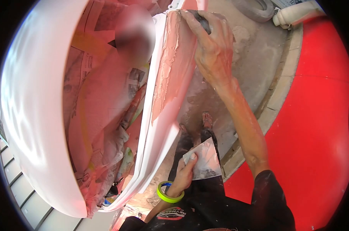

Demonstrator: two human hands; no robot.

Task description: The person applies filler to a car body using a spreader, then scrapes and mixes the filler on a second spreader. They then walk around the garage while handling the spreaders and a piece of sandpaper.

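Note:
My right hand [216, 46] is at the top, its fingers closed round a dark block [202, 22] at the upper end of the white panel [164, 133]. Pinkish filler [167, 73] with a rough, ridged surface covers the panel's upper part, just left of that hand. Low in the middle, my left hand [185, 173] grips a clear flat sheet [206, 161] smeared with pale material, the thumb lying on top. A yellow-green tape roll [170, 199] hangs around my left wrist.
A white curved panel [32, 96] fills the left, beside newspaper masking [101, 111]. At the right lies a red surface [297, 134] behind a tiled kerb [274, 96]. A tire [255, 10] and a white container [295, 14] stand top right. My feet are on the floor below.

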